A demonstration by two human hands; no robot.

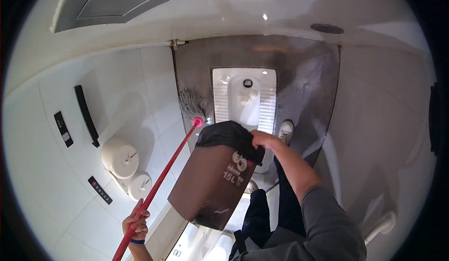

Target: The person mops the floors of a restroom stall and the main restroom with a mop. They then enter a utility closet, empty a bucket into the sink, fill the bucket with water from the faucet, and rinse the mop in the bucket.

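My left hand [136, 222] is closed around the red handle [172, 159] of a mop at the lower left. The mop's grey string head [191, 105] rests on the dark floor, left of the squat toilet [243, 99]. With my right hand [263, 140] I grip the rim of a brown plastic waste bin [210, 183], lined with a black bag [222, 134]. The bin hangs tilted in front of my legs, its lined mouth towards the toilet and its base towards the lower left. It hides the toilet's near part. Some pale matter lies in the toilet bowl.
A white double toilet-roll dispenser [120, 158] and a black grab bar [86, 116] are on the left tiled wall. A round drain or vent cover [327, 28] shows at the upper right. My shoe [286, 131] stands right of the toilet. A white curved fixture [381, 226] is at lower right.
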